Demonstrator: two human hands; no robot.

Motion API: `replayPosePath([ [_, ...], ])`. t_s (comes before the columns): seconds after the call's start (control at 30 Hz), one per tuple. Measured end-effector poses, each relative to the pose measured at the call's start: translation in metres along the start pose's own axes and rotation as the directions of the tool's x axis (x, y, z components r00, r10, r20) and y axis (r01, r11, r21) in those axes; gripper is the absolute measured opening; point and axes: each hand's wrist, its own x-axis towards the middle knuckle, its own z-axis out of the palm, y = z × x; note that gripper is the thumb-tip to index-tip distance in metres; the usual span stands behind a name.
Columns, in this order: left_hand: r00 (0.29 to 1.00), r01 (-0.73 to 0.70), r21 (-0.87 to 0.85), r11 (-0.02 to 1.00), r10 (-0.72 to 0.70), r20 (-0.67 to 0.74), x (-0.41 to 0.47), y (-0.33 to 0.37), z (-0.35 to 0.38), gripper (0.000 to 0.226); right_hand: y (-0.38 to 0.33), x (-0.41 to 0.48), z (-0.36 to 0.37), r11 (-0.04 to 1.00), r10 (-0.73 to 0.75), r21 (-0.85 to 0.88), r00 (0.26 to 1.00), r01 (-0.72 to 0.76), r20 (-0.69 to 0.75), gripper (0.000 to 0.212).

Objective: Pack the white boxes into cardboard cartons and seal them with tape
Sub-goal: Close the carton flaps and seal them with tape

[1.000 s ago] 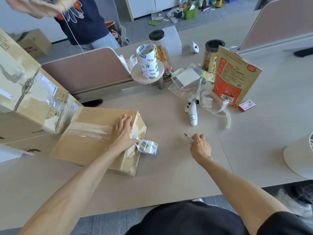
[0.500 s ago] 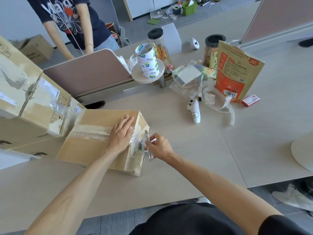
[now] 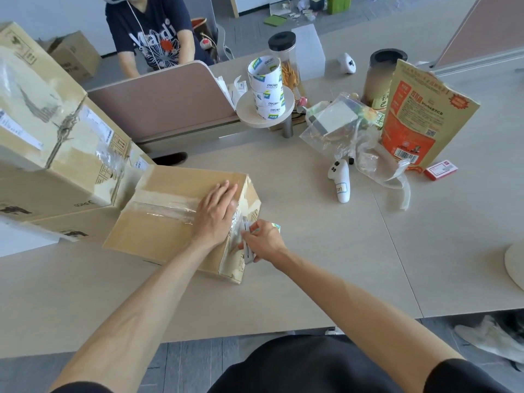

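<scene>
A closed cardboard carton [image 3: 158, 222] lies on the table with a strip of clear tape [image 3: 161, 208] along its top seam. My left hand [image 3: 217, 214] rests flat on the carton's top at its right edge, pressing on the tape. My right hand [image 3: 263, 242] holds a small grey-white cutter [image 3: 248, 251] against the carton's right side, where the tape runs down. The tape roll [image 3: 277, 226] is mostly hidden behind my right hand. No white boxes are in view.
Larger taped cartons [image 3: 56, 154] are stacked at the left, touching the small carton. Behind are a pink divider [image 3: 158, 103], a person [image 3: 153, 38], stacked tape rolls [image 3: 266, 89], a white controller [image 3: 340, 180], a plastic bag [image 3: 340, 123], an orange pouch [image 3: 419, 117] and a red box [image 3: 441, 170].
My right hand took the cutter from the table and moved left to the carton's right side by the tape roll. My left hand stayed flat on the carton.
</scene>
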Motion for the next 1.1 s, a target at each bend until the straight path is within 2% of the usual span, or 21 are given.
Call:
replayPosePath([
  [0.27,1.000,-0.005,0.003,1.000,0.005,-0.004,0.000,0.001,0.000,0.059,-0.002,-0.003,-0.001,0.980,-0.050,-0.192,0.997,0.059,0.051,0.012],
  [0.43,1.000,-0.014,0.007,1.000,0.014,-0.004,0.002,-0.001,0.002,0.060,0.007,-0.016,-0.006,0.972,-0.024,-0.224,0.977,0.073,0.212,0.011],
  [0.53,0.999,-0.023,0.000,1.000,0.023,-0.022,0.000,-0.001,0.002,0.059,0.009,-0.019,-0.015,0.965,-0.010,-0.252,0.969,0.074,0.248,0.009],
  [0.6,0.999,-0.026,-0.004,1.000,0.026,-0.034,-0.002,-0.002,0.002,0.058,0.010,-0.021,-0.027,0.984,-0.031,-0.167,0.982,0.063,0.187,0.010],
  [0.7,0.999,-0.020,-0.002,1.000,0.020,-0.030,-0.001,-0.002,0.003,0.058,0.014,-0.019,-0.048,0.996,-0.089,-0.015,0.994,0.088,-0.068,0.020],
  [0.77,1.000,-0.015,0.000,1.000,0.015,-0.022,-0.001,-0.002,0.004,0.059,0.025,-0.011,-0.062,0.992,-0.106,-0.095,0.959,0.083,-0.262,0.026],
  [0.83,1.000,-0.008,0.003,1.000,0.008,-0.016,0.000,-0.002,0.004,0.059,0.043,-0.002,-0.078,0.980,-0.070,-0.199,0.930,-0.003,-0.360,0.025],
  [0.9,1.000,-0.006,0.008,1.000,0.006,-0.018,0.000,-0.002,0.004,0.058,0.065,0.007,-0.092,0.956,-0.026,-0.279,0.925,-0.088,-0.378,0.019],
  [1.0,1.000,-0.004,0.018,1.000,0.005,-0.011,-0.001,0.000,0.002,0.059,0.085,0.013,-0.102,0.901,0.011,-0.389,0.909,-0.190,-0.417,0.021],
  [1.1,1.000,0.002,0.017,1.000,-0.001,-0.006,-0.001,0.001,0.002,0.058,0.084,0.019,-0.096,0.853,-0.136,-0.509,0.892,-0.116,-0.431,0.036],
])
